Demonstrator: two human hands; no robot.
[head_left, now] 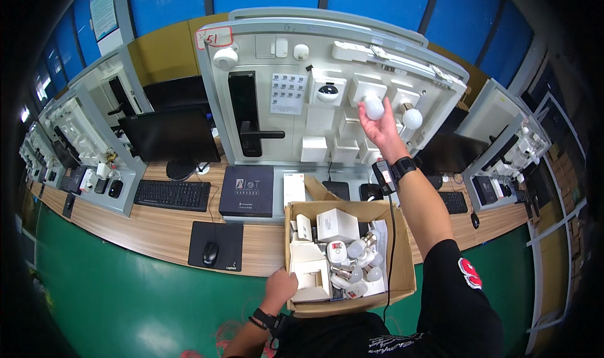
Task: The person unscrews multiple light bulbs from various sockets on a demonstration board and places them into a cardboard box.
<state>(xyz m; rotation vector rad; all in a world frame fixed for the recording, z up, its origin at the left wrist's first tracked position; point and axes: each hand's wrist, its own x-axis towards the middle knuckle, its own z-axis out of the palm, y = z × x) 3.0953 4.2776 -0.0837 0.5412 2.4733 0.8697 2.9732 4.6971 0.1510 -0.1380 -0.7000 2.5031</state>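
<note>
The right hand (pixel 382 131) grasps a white bulb (pixel 374 109) at the upright board (pixel 292 129). The left hand (pixel 281 287) is at the left edge of an open cardboard box (pixel 400 260) containing loose bulbs (pixel 375 274).

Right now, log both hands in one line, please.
left hand: at left edge of open cardboard box | right hand: holding white bulb at display board

From head height, close by, the long brown wood-grained surface (pixel 154 233) is viewed forward and downward across its near edge.
</note>
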